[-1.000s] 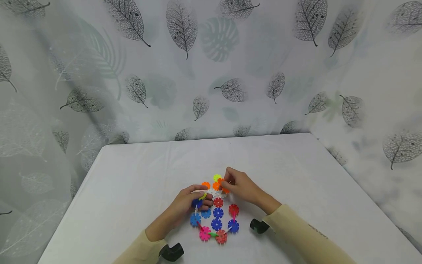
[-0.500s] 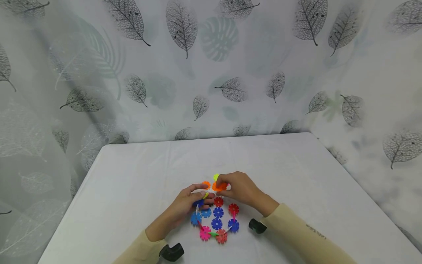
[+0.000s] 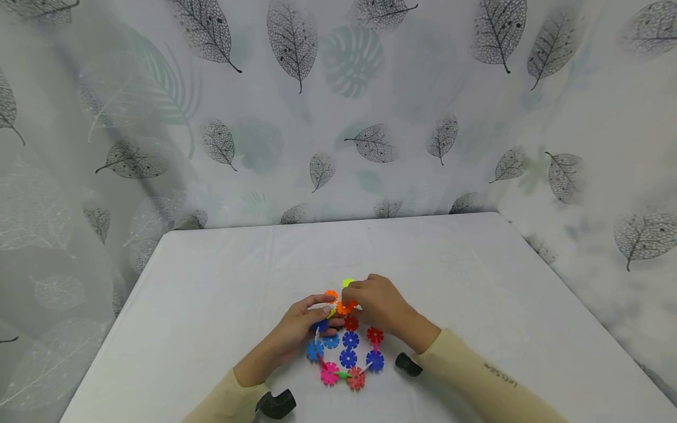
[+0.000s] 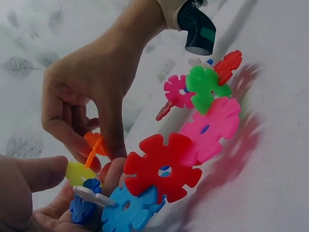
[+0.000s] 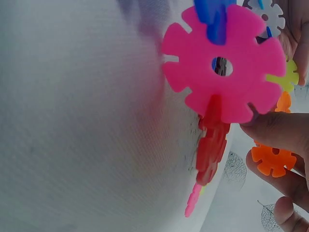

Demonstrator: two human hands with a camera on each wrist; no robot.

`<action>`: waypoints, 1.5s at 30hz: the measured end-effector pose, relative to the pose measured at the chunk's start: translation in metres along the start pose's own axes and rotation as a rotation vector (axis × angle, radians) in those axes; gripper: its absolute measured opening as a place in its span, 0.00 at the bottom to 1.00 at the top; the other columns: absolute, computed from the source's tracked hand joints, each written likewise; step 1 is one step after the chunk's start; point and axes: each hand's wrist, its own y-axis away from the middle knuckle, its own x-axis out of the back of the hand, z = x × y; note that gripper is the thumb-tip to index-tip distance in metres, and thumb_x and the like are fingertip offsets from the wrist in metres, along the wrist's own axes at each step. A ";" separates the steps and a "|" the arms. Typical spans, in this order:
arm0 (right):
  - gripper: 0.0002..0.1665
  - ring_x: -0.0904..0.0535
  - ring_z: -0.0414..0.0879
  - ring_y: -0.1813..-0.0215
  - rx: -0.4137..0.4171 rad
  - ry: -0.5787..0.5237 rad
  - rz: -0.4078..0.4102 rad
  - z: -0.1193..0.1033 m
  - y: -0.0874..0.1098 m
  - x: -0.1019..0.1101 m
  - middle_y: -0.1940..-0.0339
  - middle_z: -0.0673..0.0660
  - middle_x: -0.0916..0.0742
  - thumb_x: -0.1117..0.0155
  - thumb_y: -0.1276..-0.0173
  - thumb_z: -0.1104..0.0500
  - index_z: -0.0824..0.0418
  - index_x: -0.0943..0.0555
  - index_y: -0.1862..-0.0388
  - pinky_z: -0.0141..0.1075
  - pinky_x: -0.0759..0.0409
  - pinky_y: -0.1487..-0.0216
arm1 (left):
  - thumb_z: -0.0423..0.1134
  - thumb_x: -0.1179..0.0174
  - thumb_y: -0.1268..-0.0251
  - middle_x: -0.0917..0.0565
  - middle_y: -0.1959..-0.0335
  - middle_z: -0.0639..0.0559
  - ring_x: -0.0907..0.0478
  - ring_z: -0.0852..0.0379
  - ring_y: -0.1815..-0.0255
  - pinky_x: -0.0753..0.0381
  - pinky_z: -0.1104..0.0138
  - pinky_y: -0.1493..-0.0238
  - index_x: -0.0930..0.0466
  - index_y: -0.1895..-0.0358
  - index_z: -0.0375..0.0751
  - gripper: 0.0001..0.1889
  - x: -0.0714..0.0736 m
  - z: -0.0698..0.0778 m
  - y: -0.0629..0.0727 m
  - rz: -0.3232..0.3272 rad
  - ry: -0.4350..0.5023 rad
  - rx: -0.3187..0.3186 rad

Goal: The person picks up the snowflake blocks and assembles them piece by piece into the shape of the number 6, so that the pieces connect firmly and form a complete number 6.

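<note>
Notched plastic snowflake discs are slotted together into a chain. My left hand (image 3: 294, 330) holds its left end, with the thumb at a yellow disc (image 4: 78, 173) and a dark blue disc (image 4: 83, 209) against the fingers. From there the chain runs through light blue (image 4: 124, 212), red (image 4: 161, 166), pink (image 4: 212, 128) and green (image 4: 205, 87) discs. My right hand (image 3: 382, 304) pinches orange discs (image 5: 273, 159); one orange disc (image 4: 94, 150) stands edge-on, right at the yellow disc. The right fingers partly cover the orange pieces in the head view.
Inside the chain's loop lie dark blue discs (image 3: 348, 357) and a red disc (image 3: 351, 323) on the white table (image 3: 211, 294). Beyond the hands are a bright yellow disc (image 3: 347, 282) and another orange disc (image 3: 331, 295). Leaf-patterned curtains surround the table.
My right hand has come left and nearer with the orange discs, to the yellow disc at my left hand. The left hand and the rest of the chain have barely moved.
</note>
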 end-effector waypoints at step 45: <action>0.21 0.18 0.36 0.55 -0.152 -0.352 0.049 0.000 0.015 -0.003 0.57 0.42 0.11 0.18 0.43 0.51 0.51 0.11 0.50 0.41 0.19 0.47 | 0.47 0.41 0.24 0.12 0.54 0.37 0.14 0.46 0.51 0.17 0.60 0.47 0.20 0.40 0.27 0.24 0.006 -0.007 0.000 0.024 -0.032 0.020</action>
